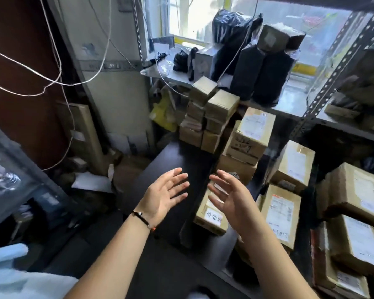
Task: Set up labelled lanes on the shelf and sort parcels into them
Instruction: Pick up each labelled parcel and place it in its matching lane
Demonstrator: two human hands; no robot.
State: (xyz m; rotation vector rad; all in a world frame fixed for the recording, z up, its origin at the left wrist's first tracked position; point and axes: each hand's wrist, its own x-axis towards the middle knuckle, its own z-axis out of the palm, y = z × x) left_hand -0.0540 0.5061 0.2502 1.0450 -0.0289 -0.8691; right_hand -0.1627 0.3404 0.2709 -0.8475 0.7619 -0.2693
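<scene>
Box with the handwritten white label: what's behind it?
Behind the labelled box stands a stack of taped cardboard boxes. The right hand covers the box's far end, so any gap between them is hidden.

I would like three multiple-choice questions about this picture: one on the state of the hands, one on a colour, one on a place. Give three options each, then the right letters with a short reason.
1. The left hand and the right hand are:
A. gripping a box
B. open, holding nothing
C. shut in fists

2. The bracelet on the left wrist is mostly:
A. black
B. yellow
C. blue

3. The black bags stand:
A. on the floor
B. in the right hand
C. on the shelf by the window

Answers:
1 B: the fingers are spread, the palms face each other, and nothing is between them.
2 A: the cord is black, with one small pale bead.
3 C: they stand upright on the grey shelf, with the bright window behind them.
</scene>
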